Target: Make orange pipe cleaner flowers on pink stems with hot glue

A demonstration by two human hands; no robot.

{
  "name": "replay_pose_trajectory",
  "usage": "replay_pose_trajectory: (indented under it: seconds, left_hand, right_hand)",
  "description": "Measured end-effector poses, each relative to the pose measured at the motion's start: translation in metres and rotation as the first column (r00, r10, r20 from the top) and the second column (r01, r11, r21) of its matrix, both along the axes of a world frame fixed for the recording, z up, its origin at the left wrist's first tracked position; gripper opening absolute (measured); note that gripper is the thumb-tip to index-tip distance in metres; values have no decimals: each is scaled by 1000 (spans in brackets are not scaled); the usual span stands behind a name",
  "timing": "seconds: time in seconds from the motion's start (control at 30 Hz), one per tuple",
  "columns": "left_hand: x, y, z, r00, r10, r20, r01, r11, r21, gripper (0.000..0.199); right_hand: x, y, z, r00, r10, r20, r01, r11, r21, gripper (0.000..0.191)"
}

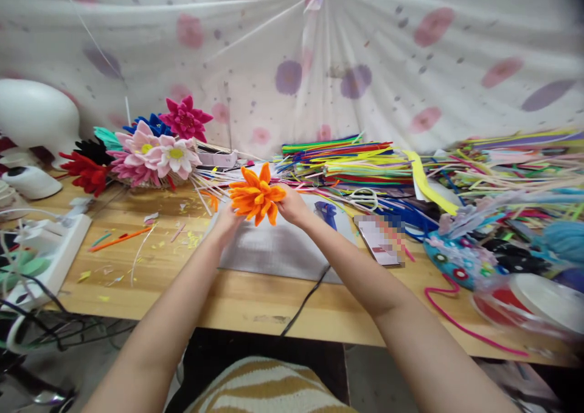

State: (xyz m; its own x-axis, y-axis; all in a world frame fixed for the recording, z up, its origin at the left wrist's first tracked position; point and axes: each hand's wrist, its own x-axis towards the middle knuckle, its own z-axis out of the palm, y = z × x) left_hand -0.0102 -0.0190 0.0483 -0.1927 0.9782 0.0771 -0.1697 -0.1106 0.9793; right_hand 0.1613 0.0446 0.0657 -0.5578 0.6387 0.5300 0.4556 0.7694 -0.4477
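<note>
The orange flower (258,197) in front of you looks soft and fuzzy, its petals matt like plush chenille. The cluster of flowers (185,118) on your left shows that same velvety nap, and the bundled stems (360,171) behind look dull and fibrous. Your surface (150,306) is pale wood, smooth with visible grain and a faint sheen. The grey mat (269,264) looks flat and smooth, with a soft satin gleam. The power strip (75,249) to your left is smooth white plastic; the tub (495,300) to your right is clear, shiny plastic. Your striped top (264,385) is matt, ribbed knit. You cannot tell whether the thin, creased curtain (246,60) is cloth or film.
</note>
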Motion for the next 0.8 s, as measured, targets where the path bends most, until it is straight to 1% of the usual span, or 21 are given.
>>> replay_pose_trajectory:
  seconds: [0.03,0.07,0.1,0.13,0.17,0.2,0.23,0.27,0.3,0.33,0.4,0.43,0.47,0.5,0.57,0.67,0.73,0.8]
  left_hand:
    - [-9,-5,-3,997,80,11,-79,995,-61,37]
    - [-16,-11,-5,981,195,20,-193,979,-65,37]
    - [-22,-18,-5,958,286,14,-286,958,-7,36]
    - [-26,-25,-3,943,333,-24,-330,940,90,35]
    - [-27,-32,1,933,345,-104,-319,924,210,36]
    - [-27,-38,8,917,337,-213,-258,909,326,40]
    - [-26,-44,16,881,324,-346,-165,894,417,47]
    - [-23,-48,24,818,319,-478,-73,883,464,56]
    - [-21,-50,32,743,324,-586,-4,877,480,62]
    - [-19,-52,39,667,340,-663,39,873,487,66]
    - [-16,-51,49,521,379,-765,83,870,487,68]
    - [-16,-50,52,472,389,-792,97,869,485,68]
    - [-16,-49,53,441,393,-807,107,870,482,68]
    - [-16,-47,53,430,387,-816,116,873,474,67]
    - [-18,-45,51,452,344,-823,129,887,443,64]
    - [-21,-41,47,535,242,-810,158,913,377,64]
    - [-21,-39,44,594,181,-784,188,916,354,67]
    - [-19,-37,42,641,135,-755,213,914,345,69]
  right_hand:
    - [4,3,3,998,2,63,-3,1000,15,23]
    - [7,7,7,994,13,112,-15,1000,19,24]
    - [9,11,10,989,35,146,-37,999,14,25]
    - [9,14,13,985,60,164,-62,998,5,25]
    - [7,17,14,982,85,168,-85,996,-6,26]
    - [5,19,15,980,108,164,-107,994,-19,27]
    - [2,21,15,979,133,156,-129,991,-34,27]
    - [-2,22,14,977,155,143,-150,988,-48,27]
    - [-6,22,12,976,175,128,-169,984,-60,27]
    - [-9,22,9,975,191,112,-184,980,-69,26]
    - [-15,21,4,975,203,85,-196,977,-87,25]
    - [-16,19,2,977,202,75,-194,976,-98,24]
    - [-17,18,0,977,201,66,-193,975,-110,23]
    - [-17,16,-2,978,202,57,-194,973,-123,23]
    - [-16,13,-3,977,213,33,-206,968,-145,23]
    - [-14,11,-3,971,237,-3,-234,956,-177,23]
    - [-13,11,-5,971,237,-21,-236,950,-206,20]
    - [-13,12,-8,977,211,-36,-213,945,-248,17]
